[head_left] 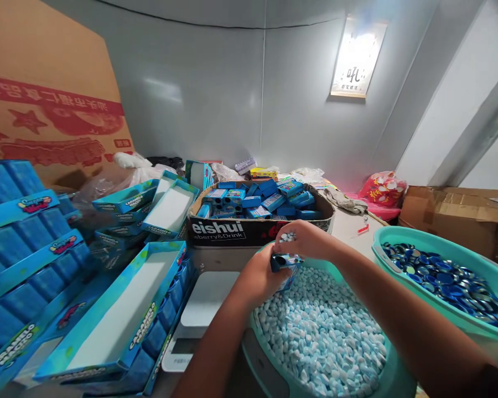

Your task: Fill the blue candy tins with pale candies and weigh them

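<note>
My left hand point(262, 278) is wrapped round a small blue candy tin point(287, 264), tilted above the near basin's far rim. Just over the tin's mouth, my right hand point(304, 241) is closed on a heap of pale blue and white candies point(288, 236) that show between its fingers. Below both hands a turquoise basin point(269, 371) holds a mass of the same candies. Behind them stands an open cardboard box point(257, 236) full of blue tins point(269, 202). My fingers hide much of the held tin.
A white scale point(207, 301) lies left of the basin. Blue display trays point(120, 309), some filled with tins, stack up at the left below a large carton point(53, 94). Another turquoise basin point(382, 251) with round blue lids point(444, 279) stands right. Brown cartons point(444, 215) sit beyond it.
</note>
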`<state>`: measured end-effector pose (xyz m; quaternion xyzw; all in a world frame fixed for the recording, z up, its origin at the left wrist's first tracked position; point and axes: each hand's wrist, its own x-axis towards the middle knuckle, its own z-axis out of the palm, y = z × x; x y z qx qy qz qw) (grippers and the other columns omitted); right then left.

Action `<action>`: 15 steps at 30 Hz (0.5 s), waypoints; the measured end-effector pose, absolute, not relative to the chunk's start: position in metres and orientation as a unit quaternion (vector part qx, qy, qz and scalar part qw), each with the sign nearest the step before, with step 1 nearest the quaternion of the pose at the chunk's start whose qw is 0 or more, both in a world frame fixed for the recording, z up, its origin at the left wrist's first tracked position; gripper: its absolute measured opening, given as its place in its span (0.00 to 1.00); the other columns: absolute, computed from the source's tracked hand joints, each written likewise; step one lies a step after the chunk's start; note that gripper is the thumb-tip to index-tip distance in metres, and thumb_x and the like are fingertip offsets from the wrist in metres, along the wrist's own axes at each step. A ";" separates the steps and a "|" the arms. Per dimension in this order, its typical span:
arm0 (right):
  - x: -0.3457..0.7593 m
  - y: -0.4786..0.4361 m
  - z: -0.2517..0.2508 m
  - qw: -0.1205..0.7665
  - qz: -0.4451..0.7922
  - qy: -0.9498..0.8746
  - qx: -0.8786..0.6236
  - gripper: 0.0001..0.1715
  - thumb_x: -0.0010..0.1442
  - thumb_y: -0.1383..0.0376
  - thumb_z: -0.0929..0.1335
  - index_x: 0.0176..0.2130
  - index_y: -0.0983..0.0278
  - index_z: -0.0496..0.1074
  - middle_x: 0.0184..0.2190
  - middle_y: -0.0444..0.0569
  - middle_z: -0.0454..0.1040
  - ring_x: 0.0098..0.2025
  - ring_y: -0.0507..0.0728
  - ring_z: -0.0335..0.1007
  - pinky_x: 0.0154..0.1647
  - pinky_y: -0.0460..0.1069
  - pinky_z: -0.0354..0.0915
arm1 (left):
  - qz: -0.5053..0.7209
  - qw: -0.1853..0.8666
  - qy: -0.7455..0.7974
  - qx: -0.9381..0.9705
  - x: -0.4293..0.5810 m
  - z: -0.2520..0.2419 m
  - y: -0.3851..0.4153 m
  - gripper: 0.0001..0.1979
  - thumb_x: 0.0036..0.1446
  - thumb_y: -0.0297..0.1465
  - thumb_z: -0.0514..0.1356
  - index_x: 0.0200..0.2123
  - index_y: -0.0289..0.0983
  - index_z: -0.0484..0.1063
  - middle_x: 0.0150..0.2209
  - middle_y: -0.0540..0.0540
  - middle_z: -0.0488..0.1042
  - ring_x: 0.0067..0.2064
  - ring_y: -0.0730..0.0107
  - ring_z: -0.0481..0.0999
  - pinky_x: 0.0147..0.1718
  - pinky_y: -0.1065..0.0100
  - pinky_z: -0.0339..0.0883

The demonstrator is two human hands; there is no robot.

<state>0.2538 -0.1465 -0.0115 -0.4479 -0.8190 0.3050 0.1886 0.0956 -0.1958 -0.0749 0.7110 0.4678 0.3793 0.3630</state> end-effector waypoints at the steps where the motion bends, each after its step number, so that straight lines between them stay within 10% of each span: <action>1: 0.253 -0.146 -0.013 0.203 0.315 -0.810 -0.451 0.11 0.53 0.59 0.70 0.32 0.64 0.77 0.21 0.44 0.72 0.20 0.49 0.64 0.19 0.43 0.59 | 0.381 0.362 0.472 0.708 0.096 -0.075 -0.195 0.21 0.51 0.31 0.62 0.50 0.42 0.70 0.47 0.49 0.77 0.47 0.59 0.75 0.42 0.67 0.66; 15: 0.219 -0.147 -0.040 0.514 0.584 -0.537 -0.326 0.16 0.49 0.56 0.74 0.28 0.66 0.71 0.23 0.43 0.69 0.22 0.48 0.63 0.17 0.42 0.54 | 0.388 0.320 0.484 0.716 0.095 -0.080 -0.195 0.22 0.50 0.36 0.65 0.50 0.42 0.68 0.47 0.47 0.77 0.48 0.56 0.75 0.43 0.63 0.67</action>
